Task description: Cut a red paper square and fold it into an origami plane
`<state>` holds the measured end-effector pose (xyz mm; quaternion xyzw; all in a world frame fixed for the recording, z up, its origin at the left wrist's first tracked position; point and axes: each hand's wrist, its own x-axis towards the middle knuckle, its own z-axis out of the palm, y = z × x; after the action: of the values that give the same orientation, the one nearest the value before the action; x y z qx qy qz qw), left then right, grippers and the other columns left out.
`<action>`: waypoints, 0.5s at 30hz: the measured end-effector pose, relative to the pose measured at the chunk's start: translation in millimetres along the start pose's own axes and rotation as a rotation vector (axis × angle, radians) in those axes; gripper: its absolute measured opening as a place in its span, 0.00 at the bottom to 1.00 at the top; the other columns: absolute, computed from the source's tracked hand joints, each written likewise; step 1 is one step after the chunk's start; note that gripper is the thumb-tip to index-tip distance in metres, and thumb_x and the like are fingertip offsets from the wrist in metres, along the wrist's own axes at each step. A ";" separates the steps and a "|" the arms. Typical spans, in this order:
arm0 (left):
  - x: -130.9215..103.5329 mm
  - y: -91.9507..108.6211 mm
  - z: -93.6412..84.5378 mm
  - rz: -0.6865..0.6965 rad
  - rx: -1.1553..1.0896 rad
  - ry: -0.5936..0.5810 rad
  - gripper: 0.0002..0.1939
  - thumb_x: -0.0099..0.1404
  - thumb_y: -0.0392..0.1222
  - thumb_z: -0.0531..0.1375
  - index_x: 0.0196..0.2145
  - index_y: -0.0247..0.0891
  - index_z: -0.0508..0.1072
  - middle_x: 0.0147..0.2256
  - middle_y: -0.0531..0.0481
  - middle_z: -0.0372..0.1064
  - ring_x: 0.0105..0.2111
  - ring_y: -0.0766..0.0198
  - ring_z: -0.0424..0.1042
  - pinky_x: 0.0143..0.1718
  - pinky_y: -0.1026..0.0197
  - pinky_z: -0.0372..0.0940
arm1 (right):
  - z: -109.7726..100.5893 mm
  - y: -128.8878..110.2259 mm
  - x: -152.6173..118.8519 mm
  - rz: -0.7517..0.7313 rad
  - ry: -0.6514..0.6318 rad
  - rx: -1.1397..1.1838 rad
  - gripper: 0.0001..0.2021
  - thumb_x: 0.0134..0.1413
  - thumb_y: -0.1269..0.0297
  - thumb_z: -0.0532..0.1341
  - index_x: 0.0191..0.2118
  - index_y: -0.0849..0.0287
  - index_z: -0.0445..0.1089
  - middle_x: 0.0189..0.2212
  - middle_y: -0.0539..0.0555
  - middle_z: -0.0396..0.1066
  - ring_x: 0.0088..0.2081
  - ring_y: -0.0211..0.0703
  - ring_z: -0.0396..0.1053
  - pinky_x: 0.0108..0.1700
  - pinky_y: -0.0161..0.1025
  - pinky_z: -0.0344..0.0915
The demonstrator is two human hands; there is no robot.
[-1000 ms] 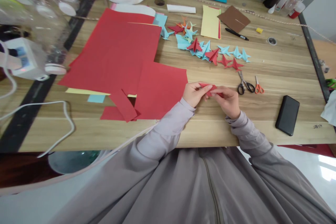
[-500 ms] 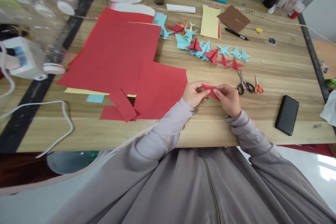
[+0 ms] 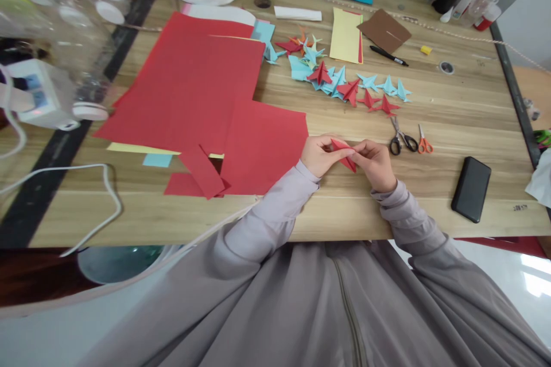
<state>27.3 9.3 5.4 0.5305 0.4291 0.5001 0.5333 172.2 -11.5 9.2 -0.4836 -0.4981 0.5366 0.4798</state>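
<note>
Pinching left hand (image 3: 316, 156): thumb and fingers pressed onto a small folded red paper piece (image 3: 349, 164).
Right hand (image 3: 377, 165): thumb and fingertips closed on the same piece.
Folded piece: between both hands, near the pale wooden tabletop's (image 3: 424, 195) front edge.
Black-handled metal scissors (image 3: 396, 128): towards the right edge.

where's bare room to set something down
On the table, bare patches: right, between orange scissors, metal ring and phone; front, between left hand, right hand and near edge. Crowded: left, under red sheets, and beyond the hands, among folded figures.
</note>
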 end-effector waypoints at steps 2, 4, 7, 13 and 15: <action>0.4 -0.6 -0.6 0.009 0.021 0.004 0.09 0.45 0.43 0.69 0.21 0.35 0.77 0.23 0.50 0.70 0.24 0.67 0.65 0.26 0.64 0.59 | 0.5 -0.9 -0.8 0.002 -0.037 0.006 0.18 0.39 0.50 0.69 0.23 0.59 0.67 0.16 0.46 0.67 0.18 0.31 0.61 0.22 0.32 0.60; 0.9 -1.6 -1.3 0.014 0.019 0.012 0.09 0.46 0.43 0.69 0.21 0.35 0.77 0.22 0.51 0.69 0.24 0.68 0.64 0.25 0.64 0.59 | 0.5 -0.9 -0.7 0.002 -0.063 0.018 0.17 0.40 0.51 0.69 0.23 0.59 0.67 0.16 0.46 0.66 0.18 0.31 0.61 0.22 0.32 0.60; 0.9 -2.5 -1.4 -0.002 -0.024 0.013 0.10 0.48 0.45 0.68 0.21 0.35 0.77 0.22 0.51 0.68 0.23 0.69 0.62 0.24 0.64 0.58 | -0.1 0.3 0.3 -0.006 -0.088 0.038 0.16 0.41 0.52 0.69 0.23 0.59 0.67 0.17 0.46 0.67 0.19 0.31 0.62 0.23 0.32 0.61; -1.6 1.8 0.2 -0.089 -0.106 0.013 0.14 0.52 0.51 0.66 0.21 0.36 0.76 0.21 0.53 0.66 0.19 0.72 0.58 0.19 0.65 0.53 | -1.3 2.6 1.5 -0.010 -0.086 0.016 0.16 0.42 0.52 0.69 0.24 0.59 0.67 0.18 0.47 0.69 0.20 0.32 0.63 0.24 0.32 0.62; -1.7 3.3 0.0 -0.092 -0.106 0.029 0.15 0.51 0.52 0.66 0.22 0.36 0.76 0.22 0.52 0.66 0.18 0.72 0.57 0.18 0.65 0.52 | -1.5 2.7 1.5 -0.017 -0.095 0.017 0.16 0.42 0.52 0.69 0.24 0.59 0.67 0.18 0.47 0.69 0.20 0.32 0.64 0.24 0.32 0.62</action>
<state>26.8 7.5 8.6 0.4738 0.4336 0.5047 0.5769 173.5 -10.1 6.4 -0.4492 -0.5200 0.5589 0.4642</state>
